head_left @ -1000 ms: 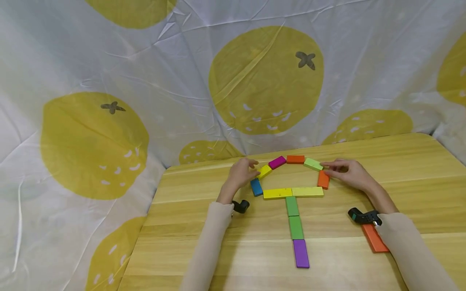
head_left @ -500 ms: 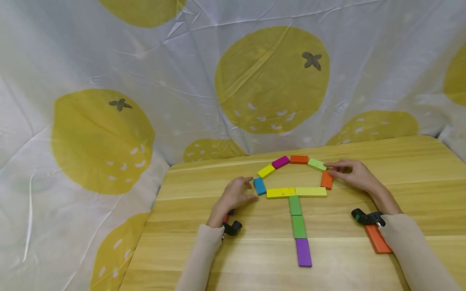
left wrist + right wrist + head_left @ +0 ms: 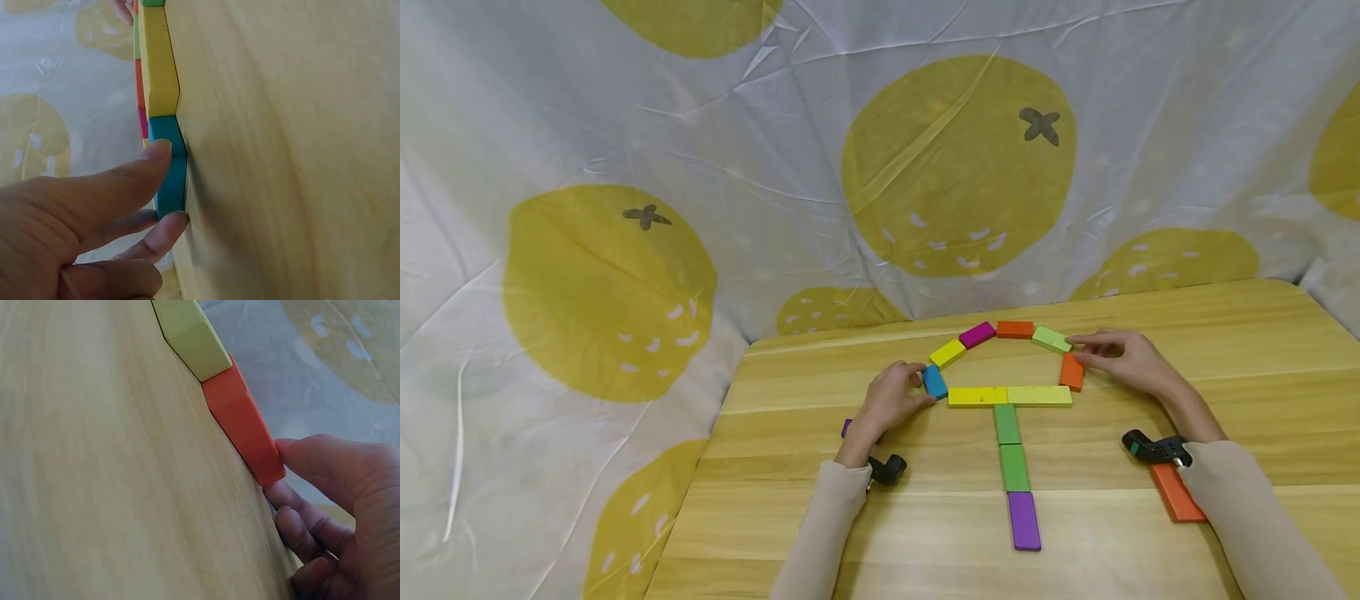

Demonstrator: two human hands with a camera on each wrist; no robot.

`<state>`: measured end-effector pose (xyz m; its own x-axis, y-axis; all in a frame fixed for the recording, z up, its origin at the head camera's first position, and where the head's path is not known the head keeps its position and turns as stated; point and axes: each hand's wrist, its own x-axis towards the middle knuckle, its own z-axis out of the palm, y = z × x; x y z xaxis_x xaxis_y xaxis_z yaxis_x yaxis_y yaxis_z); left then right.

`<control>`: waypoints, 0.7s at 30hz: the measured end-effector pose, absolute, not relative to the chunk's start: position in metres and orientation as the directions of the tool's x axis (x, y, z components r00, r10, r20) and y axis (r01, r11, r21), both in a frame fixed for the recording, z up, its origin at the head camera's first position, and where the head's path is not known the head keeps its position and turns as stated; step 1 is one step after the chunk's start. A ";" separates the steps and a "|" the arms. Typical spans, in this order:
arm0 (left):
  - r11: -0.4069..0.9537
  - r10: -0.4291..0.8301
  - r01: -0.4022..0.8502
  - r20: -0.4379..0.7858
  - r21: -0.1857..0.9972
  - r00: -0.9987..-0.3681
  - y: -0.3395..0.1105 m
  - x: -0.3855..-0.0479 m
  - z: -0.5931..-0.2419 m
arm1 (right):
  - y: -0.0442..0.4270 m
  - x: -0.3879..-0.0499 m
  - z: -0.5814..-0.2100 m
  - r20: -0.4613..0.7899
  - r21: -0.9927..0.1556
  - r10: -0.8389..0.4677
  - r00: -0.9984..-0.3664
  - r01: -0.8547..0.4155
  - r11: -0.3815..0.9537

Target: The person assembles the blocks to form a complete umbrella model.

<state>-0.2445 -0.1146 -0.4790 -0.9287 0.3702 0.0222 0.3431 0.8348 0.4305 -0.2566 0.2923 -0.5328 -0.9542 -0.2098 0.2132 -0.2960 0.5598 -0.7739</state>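
In the head view, flat coloured blocks lie as an arch over a straight row, with a stem below. My left hand [image 3: 891, 398] pinches the blue block [image 3: 935, 382] at the arch's left end, thumb at its near end and a fingertip at its far end. My right hand [image 3: 1123, 360] is at the arch's right side with fingers fairly straight. Its thumb touches the orange block [image 3: 247, 428], and its index fingertip rests by the light green block [image 3: 1052, 339]. Yellow [image 3: 948, 353], magenta [image 3: 977, 335] and red-orange [image 3: 1015, 329] blocks form the rest of the arch.
A yellow block [image 3: 977, 397] and a pale yellow block [image 3: 1039, 396] make the straight row. Two green blocks and a purple block [image 3: 1025, 521] run down from it. A loose orange block [image 3: 1177, 493] lies under the right forearm, and a purple piece [image 3: 847, 427] shows beside the left wrist.
My left hand has left the arch's yellow block, moved toward me and taken hold of the blue block, which now tilts slightly more. The right hand has stayed at the arch's right side.
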 end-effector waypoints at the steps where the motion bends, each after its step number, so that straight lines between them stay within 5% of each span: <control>1: 0.833 0.370 0.342 0.022 0.434 -0.929 -0.115 -0.245 -0.479 | 0.292 -0.257 -0.533 0.214 -0.775 -0.211 -0.954 -0.297 0.558; 21: 0.818 0.370 0.335 0.018 0.468 -0.929 -0.113 -0.245 -0.480 | 0.292 -0.256 -0.534 0.225 -0.784 -0.228 -0.947 -0.315 0.535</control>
<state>-0.2453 -0.1135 -0.4795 -0.9289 0.3699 0.0184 0.3349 0.8177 0.4681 -0.2563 0.2918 -0.5340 -0.9473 -0.2276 0.2254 -0.3150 0.5347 -0.7841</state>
